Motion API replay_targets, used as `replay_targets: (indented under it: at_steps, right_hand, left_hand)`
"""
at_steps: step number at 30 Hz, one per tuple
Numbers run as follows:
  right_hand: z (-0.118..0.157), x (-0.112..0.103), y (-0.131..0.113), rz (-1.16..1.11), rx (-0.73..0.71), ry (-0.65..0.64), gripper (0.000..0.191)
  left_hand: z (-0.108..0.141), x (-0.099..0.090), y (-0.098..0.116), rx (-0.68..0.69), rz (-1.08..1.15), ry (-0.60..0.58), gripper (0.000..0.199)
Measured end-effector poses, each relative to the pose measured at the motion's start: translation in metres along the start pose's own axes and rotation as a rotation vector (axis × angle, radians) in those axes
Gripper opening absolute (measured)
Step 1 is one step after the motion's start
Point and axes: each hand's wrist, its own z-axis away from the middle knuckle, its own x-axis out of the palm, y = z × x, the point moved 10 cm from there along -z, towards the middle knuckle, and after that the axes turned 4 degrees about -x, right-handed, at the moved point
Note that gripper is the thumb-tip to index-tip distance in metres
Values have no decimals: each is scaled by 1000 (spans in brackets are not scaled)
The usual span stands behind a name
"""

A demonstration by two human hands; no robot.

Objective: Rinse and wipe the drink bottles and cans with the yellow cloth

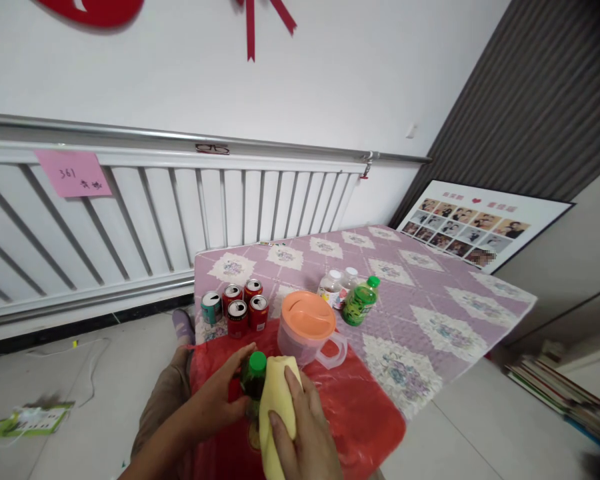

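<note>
My left hand (227, 390) is wrapped round a dark bottle with a green cap (257, 371), standing near the table's front edge. Against the bottle's right side lies a folded, smooth yellow cloth (276, 403), gripped by my right hand (307, 433). Both hands are over a red plastic bag (365, 420) spread on the table. Just beyond them stands a clear plastic pitcher with an orange lid (307, 320), its handle turned to the right. The lower part of the bottle is partly hidden by my hands and the cloth.
Several opened drink cans (237, 319) stand at the left edge of the table. Behind the pitcher are two white-capped bottles (330, 288) and a green drink bottle (360, 303). A flowered tablecloth (450, 327) covers the table, which meets a white radiator (270, 200).
</note>
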Motion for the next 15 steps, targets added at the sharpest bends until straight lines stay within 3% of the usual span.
replay_targets:
  at_steps: [3,6,10,12,15]
  right_hand:
    - [5,13,0,17,-6,34,56]
    - [14,29,17,25,39,15,56]
    - [19,49,39,-11,60,-125,55]
    - [18,50,44,-41,55,-179,54]
    - [11,29,44,-50,80,-126,53]
  left_hand:
    - [-1,-1,-1,16,-24,66,70]
    - [1,-3,-7,32,-74,236,65]
    - [6,-6,-14,32,-141,446,64]
    - [6,-6,-16,27,-163,460,71]
    - [3,-8,-14,25,-164,357,87]
